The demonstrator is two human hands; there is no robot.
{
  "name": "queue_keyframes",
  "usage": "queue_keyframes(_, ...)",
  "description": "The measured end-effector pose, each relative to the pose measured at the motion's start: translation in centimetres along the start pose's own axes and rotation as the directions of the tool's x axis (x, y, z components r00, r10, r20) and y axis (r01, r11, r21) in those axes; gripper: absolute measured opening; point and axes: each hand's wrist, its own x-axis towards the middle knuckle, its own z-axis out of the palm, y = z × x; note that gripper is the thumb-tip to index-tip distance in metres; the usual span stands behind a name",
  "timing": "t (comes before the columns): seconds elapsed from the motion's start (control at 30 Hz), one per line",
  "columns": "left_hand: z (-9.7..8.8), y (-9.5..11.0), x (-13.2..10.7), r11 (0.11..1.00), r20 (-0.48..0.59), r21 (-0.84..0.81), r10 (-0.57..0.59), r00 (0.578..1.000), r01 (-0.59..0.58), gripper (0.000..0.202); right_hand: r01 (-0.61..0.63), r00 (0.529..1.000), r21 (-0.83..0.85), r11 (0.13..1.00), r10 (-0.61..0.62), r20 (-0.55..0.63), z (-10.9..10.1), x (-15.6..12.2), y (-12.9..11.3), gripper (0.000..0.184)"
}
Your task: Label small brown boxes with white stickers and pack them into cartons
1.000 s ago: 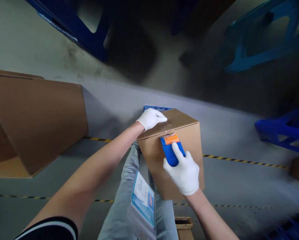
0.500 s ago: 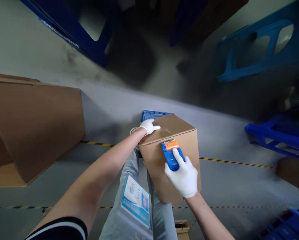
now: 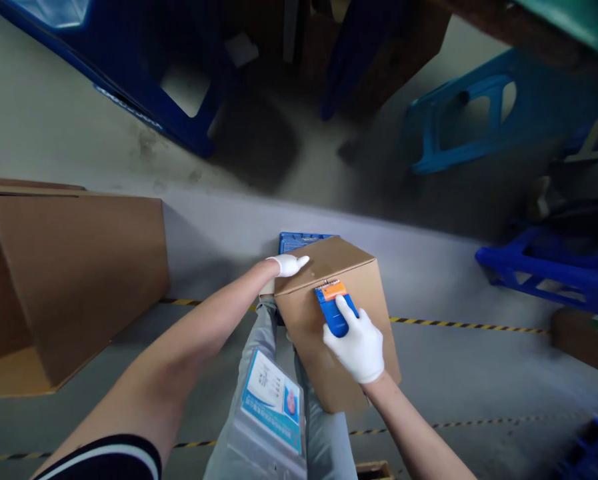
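My right hand (image 3: pixel 355 347), in a white glove, grips a blue tape dispenser (image 3: pixel 335 309) with an orange front and a toothed cutting edge. Its teeth lie close to the top edge of a closed cardboard box (image 3: pixel 359 333), by the seam. My left hand (image 3: pixel 289 265), also gloved, rests on the left part of the box's upper face, thumb stretched out; its other fingers are hard to make out. Beneath the box, part of a blue plastic crate or stand (image 3: pixel 301 240) shows. The box stands right in front of my legs.
A large open carton (image 3: pixel 93 260) stands at the left. Blue stools (image 3: pixel 453 120) and other blue plastic frames (image 3: pixel 553 267) are ahead and to the right. A brown box (image 3: pixel 586 337) lies at the far right. Striped tape (image 3: pixel 469 325) runs along the floor. A badge (image 3: pixel 271 400) hangs before me.
The view has shifted slightly. My left hand's fingers, spread before, now appear closer together on the box. The right hand keeps the tape dispenser at nearly the same spot by the box's edge.
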Motion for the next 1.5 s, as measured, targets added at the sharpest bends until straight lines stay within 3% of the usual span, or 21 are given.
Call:
queue_keyframes(0.07,0.0,0.8,-0.4,0.999,-0.017,0.009,0.037,0.999,-0.037,0.063,-0.002,1.000,-0.009,1.000,0.002,0.008,-0.2,0.0,-0.2,0.061)
queue_keyframes(0.17,2.0,4.3,-0.7,0.994,-0.071,-0.046,0.097,0.993,-0.101,0.060,-0.020,0.999,-0.033,0.999,0.021,0.042,-0.5,0.2,-0.5,0.062)
queue_keyframes(0.27,3.7,7.7,0.5,0.990,-0.138,-0.136,-0.058,0.989,0.039,0.082,-0.019,0.996,-0.051,0.999,0.023,0.089,-1.1,0.7,-0.6,0.066)
queue_keyframes(0.33,4.3,8.7,1.6,0.983,-0.162,-0.151,-0.124,0.979,0.100,0.084,0.007,0.995,-0.040,0.999,-0.004,0.099,-1.3,0.7,-0.1,0.069)
queue_keyframes(0.4,4.9,8.9,2.4,0.989,-0.260,-0.118,-0.119,0.958,0.090,0.080,0.047,0.995,-0.025,0.999,-0.044,0.093,-1.0,-0.3,1.2,0.071)
queue_keyframes(0.47,5.9,8.8,2.6,0.996,-0.470,-0.059,-0.093,0.878,0.074,0.082,0.084,0.994,-0.018,0.996,-0.082,0.069,0.1,-2.7,3.1,0.072)
queue_keyframes(0.57,7.7,9.1,2.1,0.998,-0.716,0.020,-0.027,0.698,0.059,0.082,0.113,0.994,-0.020,0.993,-0.113,-0.011,3.1,-8.8,7.5,0.070)
queue_keyframes(0.7,9.3,10.0,1.6,0.983,-0.813,0.114,0.009,0.582,0.144,0.074,0.170,0.979,-0.018,0.985,-0.170,-0.113,8.3,-18.4,15.2,0.062)
queue_keyframes(0.83,11.8,10.6,1.7,0.930,-0.900,0.284,0.175,0.400,0.232,0.083,0.223,0.969,-0.026,0.975,-0.224,-0.108,12.9,-26.7,22.9,0.056)
queue_keyframes(0.87,12.8,10.8,1.8,0.918,-0.905,0.308,0.201,0.376,0.250,0.088,0.224,0.968,-0.031,0.974,-0.226,-0.109,13.9,-28.5,24.6,0.054)
queue_keyframes(1.0,18.5,12.0,1.5,0.900,-0.879,0.356,0.232,0.416,0.250,0.097,0.210,0.972,-0.038,0.977,-0.213,-0.101,17.3,-34.7,29.9,0.046)
queue_keyframes(1.13,24.0,13.1,1.0,0.889,-0.831,0.424,0.305,0.465,0.176,0.100,0.198,0.975,-0.018,0.980,-0.199,-0.096,19.4,-38.5,32.1,0.041)
queue_keyframes(1.4,30.8,13.8,0.5,0.898,-0.707,0.441,0.343,0.618,0.007,0.102,0.182,0.982,0.011,0.983,-0.181,-0.048,22.3,-40.2,32.8,0.041)
queue_keyframes(1.5,35.4,14.5,-0.1,0.892,-0.612,0.452,0.333,0.718,-0.029,0.103,0.158,0.987,0.022,0.987,-0.158,-0.020,24.8,-39.1,32.8,0.044)
